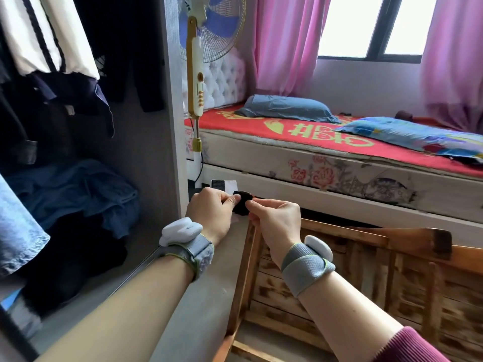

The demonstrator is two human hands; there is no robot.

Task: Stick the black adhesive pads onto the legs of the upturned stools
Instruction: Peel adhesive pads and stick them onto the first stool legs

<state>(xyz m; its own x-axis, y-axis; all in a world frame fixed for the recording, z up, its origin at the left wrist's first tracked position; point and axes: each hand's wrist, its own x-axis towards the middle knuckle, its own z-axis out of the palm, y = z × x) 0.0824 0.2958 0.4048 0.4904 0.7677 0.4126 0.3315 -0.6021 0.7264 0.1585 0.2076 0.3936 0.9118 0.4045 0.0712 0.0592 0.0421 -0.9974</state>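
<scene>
An upturned wooden stool [339, 278] with scorched slats fills the lower right. One of its legs [244, 273] rises at the centre, its top end hidden behind my hands. A black adhesive pad [241, 203] is pinched between my left hand [211, 212] and my right hand [274, 218], just above that leg's end. My left hand also holds a white backing sheet [224, 184] with another black pad on it. A second stool leg [441, 244] at the right has a dark end face.
A bed [339, 163] with a red cover and blue pillows runs behind the stool. A standing fan [196, 82] is at the bed's near corner. An open wardrobe [78, 126] with hanging clothes and folded fabric is on the left. Grey floor [198, 296] lies beside the stool.
</scene>
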